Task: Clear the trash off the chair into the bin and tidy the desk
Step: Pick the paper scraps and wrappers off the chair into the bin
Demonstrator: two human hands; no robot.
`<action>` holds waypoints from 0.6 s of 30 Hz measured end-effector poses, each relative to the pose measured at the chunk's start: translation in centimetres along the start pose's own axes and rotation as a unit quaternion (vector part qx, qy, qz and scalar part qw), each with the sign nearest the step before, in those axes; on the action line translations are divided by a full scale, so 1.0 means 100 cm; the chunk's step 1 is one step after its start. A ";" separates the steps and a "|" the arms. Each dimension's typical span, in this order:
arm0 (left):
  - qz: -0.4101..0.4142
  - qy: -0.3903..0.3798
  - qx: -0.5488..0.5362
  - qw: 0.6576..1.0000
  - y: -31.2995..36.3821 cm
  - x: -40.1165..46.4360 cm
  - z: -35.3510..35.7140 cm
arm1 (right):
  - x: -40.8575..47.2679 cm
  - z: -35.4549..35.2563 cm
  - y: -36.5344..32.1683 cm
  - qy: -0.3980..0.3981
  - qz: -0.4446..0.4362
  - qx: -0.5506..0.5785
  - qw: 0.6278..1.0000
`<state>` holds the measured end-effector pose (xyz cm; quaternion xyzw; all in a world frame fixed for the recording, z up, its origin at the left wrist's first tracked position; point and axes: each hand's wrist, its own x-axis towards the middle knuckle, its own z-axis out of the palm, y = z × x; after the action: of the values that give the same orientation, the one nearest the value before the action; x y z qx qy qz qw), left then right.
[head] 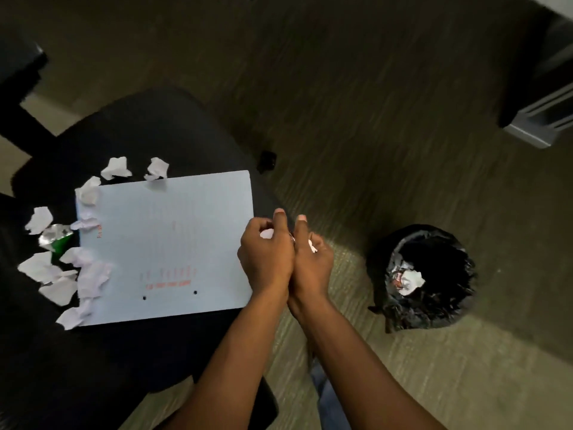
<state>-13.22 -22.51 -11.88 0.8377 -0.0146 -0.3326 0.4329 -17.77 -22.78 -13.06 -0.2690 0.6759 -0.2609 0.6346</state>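
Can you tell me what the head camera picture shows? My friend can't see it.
Two hands, left hand and right hand, clutch white paper scraps beside a bin. Crumpled paper lies around a big sheet on a black chair.

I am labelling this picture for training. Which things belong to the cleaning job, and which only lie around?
Job:
- crumpled white paper scraps
- crushed green and silver wrapper
- black chair seat
- black-lined round bin
- left hand, right hand, each closed on scraps

Around:
- large pale blue sheet
- small black object on carpet

Dim, soft-blurred, wide-angle warping at edges
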 end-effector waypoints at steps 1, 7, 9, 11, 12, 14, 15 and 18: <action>0.005 -0.013 0.011 1.000 -0.001 -0.004 0.013 | 0.007 -0.014 -0.002 0.007 -0.001 0.007 1.000; -0.029 -0.152 0.047 0.987 -0.011 -0.039 0.100 | 0.055 -0.106 -0.013 0.070 0.025 0.060 0.995; -0.039 -0.169 0.062 0.983 -0.018 -0.053 0.132 | 0.074 -0.140 -0.016 0.092 0.044 0.063 0.993; -0.043 -0.179 0.099 0.978 -0.028 -0.069 0.163 | 0.093 -0.175 -0.016 0.111 0.063 0.077 0.989; -0.044 -0.189 0.117 0.974 -0.034 -0.077 0.179 | 0.101 -0.192 -0.015 0.119 0.078 0.086 0.986; -0.048 -0.222 0.152 0.962 -0.048 -0.092 0.212 | 0.116 -0.223 -0.012 0.135 0.117 0.097 0.979; -0.052 -0.235 0.165 0.956 -0.053 -0.099 0.226 | 0.124 -0.238 -0.009 0.145 0.130 0.106 0.975; -0.087 -0.276 0.166 0.943 -0.070 -0.113 0.264 | 0.149 -0.278 -0.003 0.178 0.146 0.140 0.963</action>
<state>-38.94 -33.51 -21.53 0.7713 -0.1149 -0.5799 0.2359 -46.24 -33.08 -21.94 -0.0250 0.7665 -0.3012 0.5667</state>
